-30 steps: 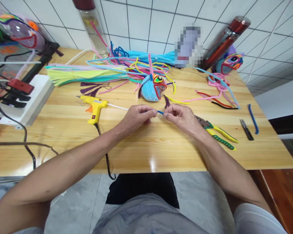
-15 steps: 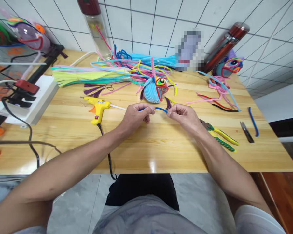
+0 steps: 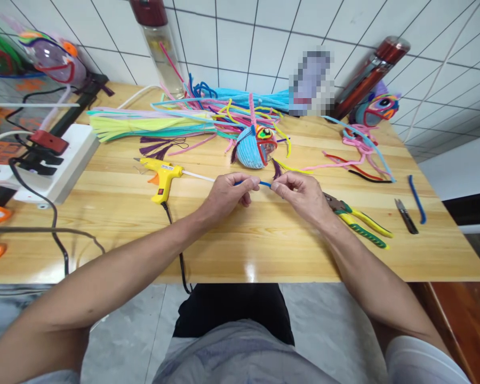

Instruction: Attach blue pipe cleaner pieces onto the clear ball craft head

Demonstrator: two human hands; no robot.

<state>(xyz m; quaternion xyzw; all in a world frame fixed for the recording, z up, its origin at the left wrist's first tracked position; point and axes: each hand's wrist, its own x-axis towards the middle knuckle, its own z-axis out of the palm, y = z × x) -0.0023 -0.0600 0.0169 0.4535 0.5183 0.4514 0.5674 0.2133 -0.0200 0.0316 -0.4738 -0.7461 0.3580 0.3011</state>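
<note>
A short blue pipe cleaner [image 3: 265, 184] runs between my two hands over the middle of the table. My left hand [image 3: 232, 191] pinches one end of it between thumb and fingers. The other end is pinched by my right hand [image 3: 298, 193]. Just behind the hands stands a light blue fish-like figure [image 3: 253, 148] with a red-rimmed mouth, a green and yellow eye and purple tassels. To the left lies a yellow glue gun [image 3: 162, 178] with a white glue stick. Pliers [image 3: 360, 221] with yellow and green handles rest beside my right wrist.
Bundles of colored pipe cleaners [image 3: 152, 124] lie along the back. At the right are small snips [image 3: 406, 217] and another blue piece [image 3: 417, 200]. A white power strip [image 3: 76, 160] with cables sits at the left. A red flask [image 3: 372, 74] leans at the back right.
My hands have come slightly closer together, the left one moving right. Less of the blue pipe cleaner shows between them, and it looks straighter. The view has shifted a little.
</note>
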